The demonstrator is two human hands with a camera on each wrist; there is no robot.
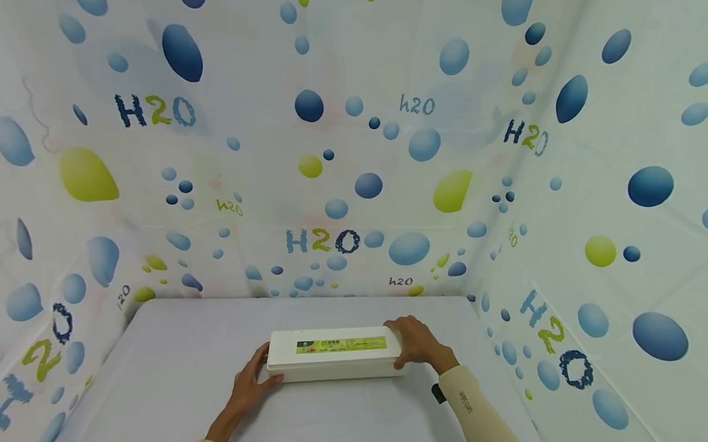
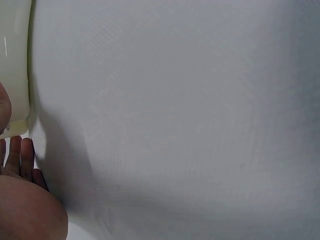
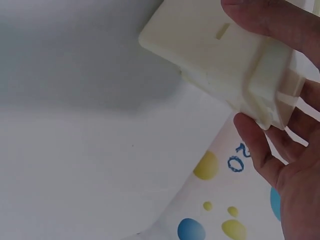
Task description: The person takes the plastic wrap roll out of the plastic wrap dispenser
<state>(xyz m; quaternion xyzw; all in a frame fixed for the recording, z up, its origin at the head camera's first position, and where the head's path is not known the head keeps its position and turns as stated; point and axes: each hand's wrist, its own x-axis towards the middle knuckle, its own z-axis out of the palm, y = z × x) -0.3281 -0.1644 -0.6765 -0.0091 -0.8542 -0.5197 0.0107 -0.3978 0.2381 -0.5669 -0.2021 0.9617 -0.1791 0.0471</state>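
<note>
Toward the far half of the white cloth-covered tabletop [image 1: 158,385], the long, rectangular off-white box [image 1: 336,371], apparently plastic, lay lengthwise from left to right between my two hands. The fingers of my left hand [image 1: 250,383] held its left end, with the thumb at the near lower corner and the others round the side. The fingers of my right hand [image 1: 419,340] gripped the right end, thumb on the near side and fingertips reaching to the far top corner. Both grips were only as wide as the box's narrow ends. The yellow-green printed label [image 1: 341,345] faced up on the flat off-white lid [image 1: 337,357].

To steady it well, I judged, both ends needed equal, light pressure, so that neither swung near or far. My thumbs seemed best placed low on the body, since pushing on the overhanging rim alone might have shifted the lid. Smooth walls like these could slip, so a full finger wrap looked safer than fingertips. Whether the underside touched the tabletop throughout, I could not tell.
</note>
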